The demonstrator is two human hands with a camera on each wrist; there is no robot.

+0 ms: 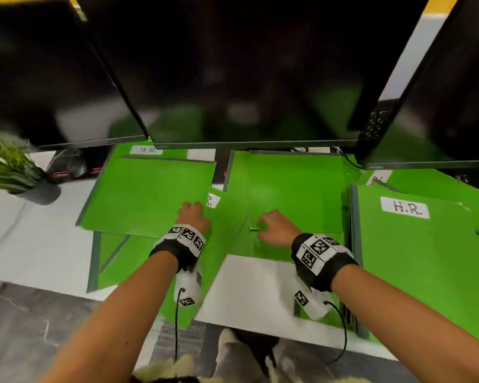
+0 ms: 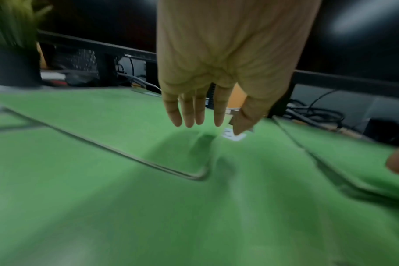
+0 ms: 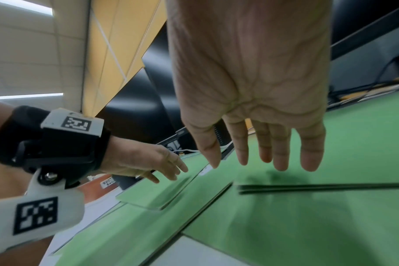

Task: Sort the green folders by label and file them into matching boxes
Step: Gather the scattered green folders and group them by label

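Note:
Several green folders lie overlapping on the white desk (image 1: 255,288). The left folder (image 1: 150,194) has an "H.R." label (image 1: 147,149) at its far edge. A middle folder (image 1: 293,186) shows no label. The right folder (image 1: 415,261) carries a big "H.R." label (image 1: 404,207). My left hand (image 1: 192,214) hovers over the left folder's near right corner (image 2: 189,172), fingers straight and holding nothing (image 2: 210,128). Beside its thumb a partly hidden white label (image 1: 213,200) peeks out. My right hand (image 1: 271,225) hangs over the middle folder (image 3: 307,225), fingers straight and empty (image 3: 251,166).
Three dark monitors (image 1: 246,78) overhang the back of the desk. A potted plant (image 1: 9,167) stands at the far left. A black keyboard (image 1: 376,120) and cables (image 1: 351,161) lie behind the folders. The desk's front edge (image 1: 260,327) runs just below my wrists.

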